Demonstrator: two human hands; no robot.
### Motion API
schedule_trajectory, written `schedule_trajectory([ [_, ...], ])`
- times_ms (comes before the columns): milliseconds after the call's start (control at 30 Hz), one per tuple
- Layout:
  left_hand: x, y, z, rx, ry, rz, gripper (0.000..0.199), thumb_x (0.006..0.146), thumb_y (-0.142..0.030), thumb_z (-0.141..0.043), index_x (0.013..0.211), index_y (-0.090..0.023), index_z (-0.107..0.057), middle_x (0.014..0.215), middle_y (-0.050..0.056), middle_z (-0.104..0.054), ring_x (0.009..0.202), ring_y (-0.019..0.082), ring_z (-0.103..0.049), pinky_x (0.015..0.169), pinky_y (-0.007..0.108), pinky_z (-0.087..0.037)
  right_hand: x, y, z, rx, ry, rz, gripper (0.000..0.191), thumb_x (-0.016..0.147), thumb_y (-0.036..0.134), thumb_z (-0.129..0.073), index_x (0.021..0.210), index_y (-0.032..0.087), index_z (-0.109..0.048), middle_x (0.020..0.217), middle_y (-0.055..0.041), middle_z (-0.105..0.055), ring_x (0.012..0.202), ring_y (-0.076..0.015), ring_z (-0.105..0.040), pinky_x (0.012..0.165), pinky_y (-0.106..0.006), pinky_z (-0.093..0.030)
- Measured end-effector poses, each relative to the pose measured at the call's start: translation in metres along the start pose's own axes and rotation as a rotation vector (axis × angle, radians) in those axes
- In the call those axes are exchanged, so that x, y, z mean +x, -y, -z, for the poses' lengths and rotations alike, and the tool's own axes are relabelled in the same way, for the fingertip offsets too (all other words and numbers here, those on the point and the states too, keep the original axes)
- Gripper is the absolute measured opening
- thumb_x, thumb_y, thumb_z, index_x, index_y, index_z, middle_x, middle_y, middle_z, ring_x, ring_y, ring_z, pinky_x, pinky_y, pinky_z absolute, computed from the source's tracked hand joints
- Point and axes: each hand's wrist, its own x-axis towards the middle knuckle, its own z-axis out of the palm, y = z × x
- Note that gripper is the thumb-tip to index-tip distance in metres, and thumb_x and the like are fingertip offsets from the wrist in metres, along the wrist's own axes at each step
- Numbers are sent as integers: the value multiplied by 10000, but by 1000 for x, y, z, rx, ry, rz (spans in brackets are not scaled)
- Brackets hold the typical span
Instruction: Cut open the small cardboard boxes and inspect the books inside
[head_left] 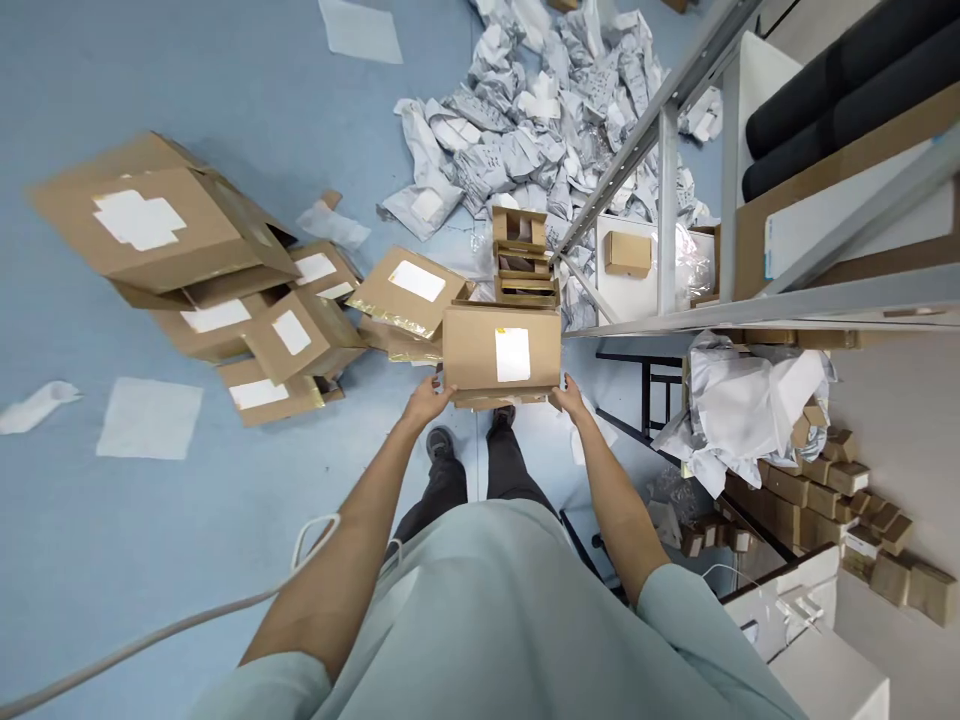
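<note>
A brown cardboard box [472,345] with a white label [513,354] is held low in front of my legs. My left hand [429,400] grips its near left corner, and my right hand [570,398] grips the near right corner. The fingers of both hands are partly hidden by the box. Just beyond it stand several open cartons [519,228] in a row, their insides showing. Another labelled carton [390,290] lies tilted to the left of the held box, close to it.
Several cartons [217,215] are heaped on the blue floor at left. Crumpled grey mailing bags [510,150] form a pile ahead. A metal shelf rack [667,200] rises at right, near a bag-filled area [750,400] and stacked small boxes. A white cable [187,620] crosses at lower left.
</note>
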Motion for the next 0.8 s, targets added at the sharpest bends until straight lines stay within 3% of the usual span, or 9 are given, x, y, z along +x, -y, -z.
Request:
schedule_trajectory([
  [167, -44, -16, 24, 23, -71, -121, 417, 827, -328, -759, 1211, -171, -717, 1449, 248, -767, 1452, 447, -662, 1284, 613, -465, -47, -4, 18, 77, -190, 15, 789, 827, 252, -781, 1595, 143, -639, 1797, -174, -556, 1703, -326, -477, 1429, -449, -336],
  [267, -86, -28, 31, 26, -32, -279, 276, 857, -367, -722, 1078, -201, -726, 1319, 208, -800, 1402, 414, -689, 1271, 585, -487, -101, -18, 27, 198, -254, 79, 798, 786, 340, -850, 1555, 201, -686, 1761, -164, -603, 1656, -349, -549, 1404, -535, -390],
  [333, -119, -31, 24, 35, 53, -406, 248, 875, -416, -722, 1038, -229, -730, 1225, 157, -816, 1350, 374, -713, 1235, 551, -527, -146, -37, 29, 299, -304, 124, 785, 759, 401, -886, 1505, 221, -722, 1716, -168, -650, 1616, -365, -597, 1378, -574, -429],
  [467, -195, -17, -11, 78, 311, -633, 171, 867, -396, -739, 952, -249, -713, 1247, 134, -814, 1292, 324, -751, 1196, 511, -559, -243, -102, 19, 503, -447, 185, 740, 725, 490, -920, 1395, 211, -779, 1608, -207, -729, 1557, -389, -656, 1355, -607, -455],
  [633, -292, 36, -63, 162, 720, -808, 74, 866, -325, -702, 885, -253, -694, 1315, 133, -809, 1335, 300, -746, 1181, 471, -568, -362, -200, -11, 736, -662, 242, 695, 699, 602, -962, 1278, 241, -829, 1395, -189, -844, 1436, -405, -740, 1322, -655, -490],
  [800, -377, 87, -103, 264, 1048, -886, 72, 906, -329, -634, 921, -267, -666, 1348, 143, -804, 1370, 310, -735, 1213, 509, -555, -469, -271, -23, 865, -860, 254, 655, 718, 618, -978, 1249, 259, -845, 1350, -178, -864, 1353, -405, -786, 1259, -641, -553],
])
